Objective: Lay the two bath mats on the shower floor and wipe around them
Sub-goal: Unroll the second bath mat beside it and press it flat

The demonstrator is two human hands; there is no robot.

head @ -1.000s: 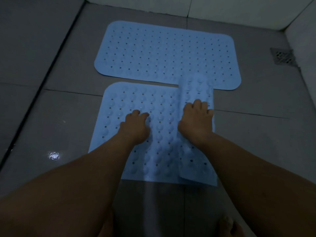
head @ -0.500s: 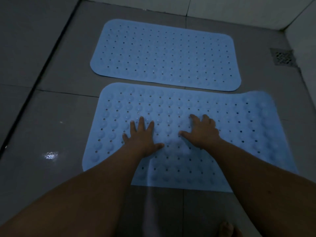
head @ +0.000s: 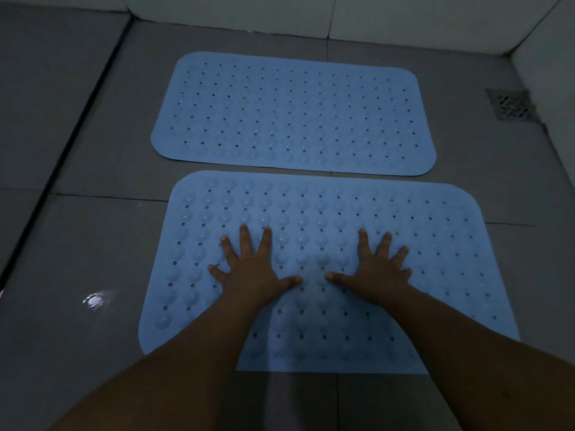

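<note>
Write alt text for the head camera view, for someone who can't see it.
Both hands, left hand and right hand, press flat with fingers spread on the near blue bath mat. A second blue mat lies flat just beyond it on the grey tiled floor, with a drain at far right.

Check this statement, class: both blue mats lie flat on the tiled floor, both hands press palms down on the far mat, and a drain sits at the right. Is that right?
Not quite. The head view shows the left hand and right hand spread flat on the near mat, not the far mat. The rest stands: both mats lie flat, and the drain is at the right.
</note>
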